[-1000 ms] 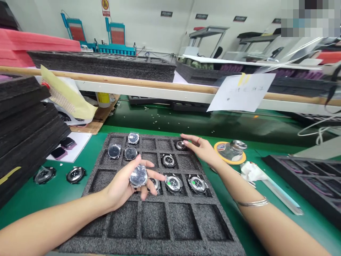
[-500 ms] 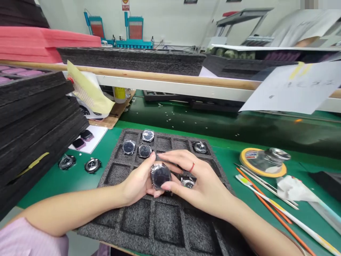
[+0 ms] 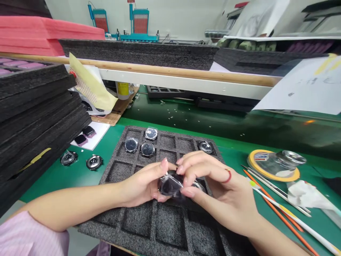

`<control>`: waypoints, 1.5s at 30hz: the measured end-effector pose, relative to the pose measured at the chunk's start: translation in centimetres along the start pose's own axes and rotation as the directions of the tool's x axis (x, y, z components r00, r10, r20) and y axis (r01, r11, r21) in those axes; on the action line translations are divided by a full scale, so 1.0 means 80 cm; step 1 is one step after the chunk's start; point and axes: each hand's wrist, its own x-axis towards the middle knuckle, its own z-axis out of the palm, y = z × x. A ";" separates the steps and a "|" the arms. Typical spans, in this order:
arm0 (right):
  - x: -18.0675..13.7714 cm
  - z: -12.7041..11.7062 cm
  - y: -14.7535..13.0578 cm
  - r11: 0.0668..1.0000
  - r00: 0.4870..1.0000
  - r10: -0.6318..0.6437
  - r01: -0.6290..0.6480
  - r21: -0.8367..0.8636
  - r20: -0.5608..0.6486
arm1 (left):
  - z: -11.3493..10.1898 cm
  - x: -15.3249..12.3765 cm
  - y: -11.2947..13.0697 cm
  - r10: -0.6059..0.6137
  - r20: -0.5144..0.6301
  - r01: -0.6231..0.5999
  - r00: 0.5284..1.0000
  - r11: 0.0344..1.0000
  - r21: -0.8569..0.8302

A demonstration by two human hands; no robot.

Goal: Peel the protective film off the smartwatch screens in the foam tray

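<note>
My left hand (image 3: 149, 183) is closed around a round watch case (image 3: 166, 185) with a dark, glossy face, holding it above the black foam tray (image 3: 167, 227). At the right edge of the watch, my right hand (image 3: 213, 185) pinches a creased clear film (image 3: 178, 183) that stands partly off the face. Another watch (image 3: 197, 185) in the tray is mostly hidden behind my right fingers. Toward the tray's far left lie round watches (image 3: 147, 149), (image 3: 131, 145) and a film-wrapped watch (image 3: 151, 133). A watch lying back side up (image 3: 205, 147) is at the far right.
Two watch cases (image 3: 94, 162) lie left of the tray, near square pink watches (image 3: 88, 131) on white paper. Stacked black foam (image 3: 34, 117) rises at the left. Rightward are a glass dispenser bottle (image 3: 287, 160), sticks (image 3: 274, 199) and crumpled tissue (image 3: 306, 195). A shelf (image 3: 173, 78) crosses behind.
My right hand has turned and its fingers have closed on film at the watch's edge. The film now shows raised creases across the face. The view has shifted slightly.
</note>
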 end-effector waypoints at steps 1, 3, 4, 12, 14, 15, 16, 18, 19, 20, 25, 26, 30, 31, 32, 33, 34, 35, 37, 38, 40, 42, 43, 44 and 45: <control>0.001 -0.001 -0.001 0.999 0.999 -0.049 0.049 0.011 0.013 | 0.001 -0.001 0.000 0.003 0.016 -0.003 1.000 1.000 0.014; 0.002 -0.001 -0.004 0.990 0.989 -0.141 0.140 0.015 0.033 | 0.004 -0.001 -0.001 0.008 0.016 -0.008 1.000 1.000 0.008; 0.002 -0.002 -0.006 0.983 0.982 -0.182 0.182 0.008 0.044 | 0.005 -0.001 0.000 0.012 -0.004 -0.012 1.000 1.000 -0.010; -0.006 -0.006 -0.019 0.988 0.945 0.060 -0.011 0.151 -0.323 | 0.000 0.001 0.006 -0.041 -0.092 0.023 0.995 0.983 -0.184; -0.005 -0.009 -0.015 0.960 0.881 0.227 -0.130 0.249 -0.415 | 0.000 0.000 0.007 -0.072 -0.065 0.059 0.995 0.981 -0.186; -0.004 -0.011 -0.012 0.942 0.861 0.286 -0.172 0.288 -0.421 | 0.000 0.000 0.007 -0.079 -0.055 0.068 0.995 0.980 -0.188; -0.002 -0.013 -0.010 0.927 0.849 0.329 -0.206 0.314 -0.413 | 0.000 0.000 0.007 -0.082 -0.043 0.073 0.996 0.979 -0.192; 0.000 -0.016 -0.004 0.907 0.844 0.382 -0.265 0.327 -0.377 | -0.001 0.000 0.006 -0.079 -0.013 0.075 0.997 0.977 -0.201; 0.001 -0.017 -0.002 0.903 0.847 0.395 -0.285 0.323 -0.357 | -0.001 0.000 0.006 -0.076 0.003 0.075 0.997 0.976 -0.204; 0.002 -0.019 0.001 0.900 0.850 0.402 -0.299 0.317 -0.341 | -0.001 0.000 0.005 -0.073 0.016 0.075 0.997 0.976 -0.204; 0.002 -0.020 0.011 0.905 0.839 0.417 -0.344 0.252 -0.351 | -0.003 0.001 0.003 -0.081 0.041 0.088 0.996 0.975 -0.202; 0.002 -0.019 0.013 0.908 0.832 0.413 -0.347 0.233 -0.370 | -0.003 0.001 0.004 -0.084 0.042 0.090 0.996 0.975 -0.202; 0.000 -0.019 0.016 0.943 0.836 0.333 -0.290 0.164 -0.435 | -0.003 0.001 0.005 -0.096 0.041 0.102 0.995 0.974 -0.204; 0.000 -0.020 0.016 0.945 0.839 0.326 -0.284 0.160 -0.436 | -0.003 0.001 0.005 -0.097 0.041 0.104 0.994 0.974 -0.203; 0.000 -0.019 0.015 0.942 0.842 0.335 -0.291 0.167 -0.424 | -0.004 0.001 0.005 -0.097 0.044 0.104 0.994 0.973 -0.204; -0.001 -0.019 0.014 0.934 0.845 0.357 -0.306 0.186 -0.399 | -0.004 0.001 0.005 -0.097 0.047 0.105 0.994 0.973 -0.205; -0.001 -0.018 0.011 0.920 0.850 0.386 -0.327 0.215 -0.359 | -0.004 0.001 0.004 -0.099 0.049 0.108 0.994 0.973 -0.205; -0.001 -0.017 0.008 0.908 0.862 0.406 -0.342 0.243 -0.303 | -0.005 0.001 0.003 -0.105 0.052 0.113 0.993 0.972 -0.204; -0.002 -0.012 -0.002 0.898 0.898 0.402 -0.349 0.269 -0.177 | -0.005 0.002 0.002 -0.114 0.058 0.123 0.992 0.972 -0.198; -0.003 -0.010 -0.007 0.903 0.916 0.382 -0.343 0.258 -0.122 | -0.005 0.002 0.001 -0.115 0.062 0.125 0.991 0.973 -0.196; -0.003 -0.003 -0.018 0.930 0.943 0.329 -0.314 0.189 -0.056 | -0.005 0.002 0.000 -0.111 0.071 0.122 0.991 0.975 -0.187; -0.004 0.003 -0.023 0.964 0.964 0.258 -0.253 0.081 -0.060 | -0.003 0.002 0.000 -0.104 0.075 0.115 0.992 0.980 -0.163; -0.004 0.006 -0.024 0.977 0.975 0.212 -0.211 0.014 -0.066 | -0.002 0.002 0.001 -0.103 0.077 0.113 0.992 0.983 -0.146; -0.005 0.008 -0.023 0.986 0.985 0.154 -0.158 -0.057 -0.071 | -0.002 0.002 0.001 -0.101 0.079 0.110 0.992 0.986 -0.128; -0.005 0.009 -0.022 0.985 0.993 0.096 -0.104 -0.134 -0.069 | -0.001 0.002 0.001 -0.101 0.079 0.110 0.992 0.988 -0.110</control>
